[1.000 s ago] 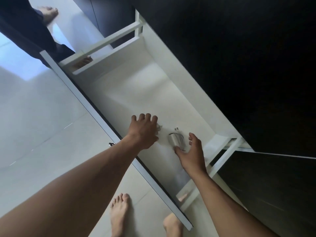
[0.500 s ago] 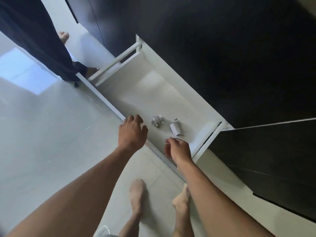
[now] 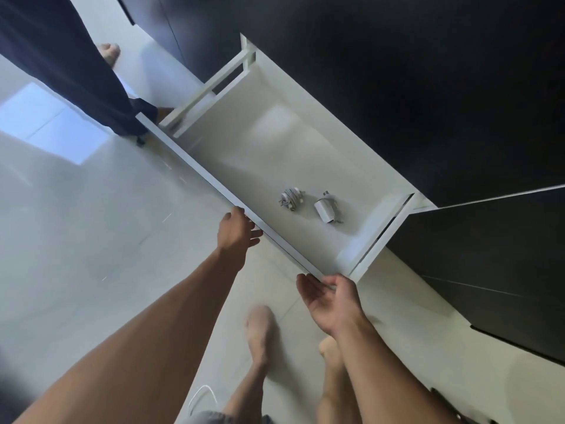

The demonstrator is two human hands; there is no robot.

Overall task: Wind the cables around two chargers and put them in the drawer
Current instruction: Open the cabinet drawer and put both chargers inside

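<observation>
Both hands sit at the front panel of the open drawer (image 3: 232, 206), empty. The left hand (image 3: 237, 231), at centre frame, has loosely spread fingers touching the panel's top edge. The right hand (image 3: 331, 301), lower right of centre, is open palm-up, its fingers curled against the panel's near end. Inside the drawer, right of centre, lie the two chargers with cables wound: the cable-wrapped charger (image 3: 292, 198) just beside the white plug charger (image 3: 326, 208), apart. Stowing looks finished; what remains is probably an even push with both hands to close the drawer
</observation>
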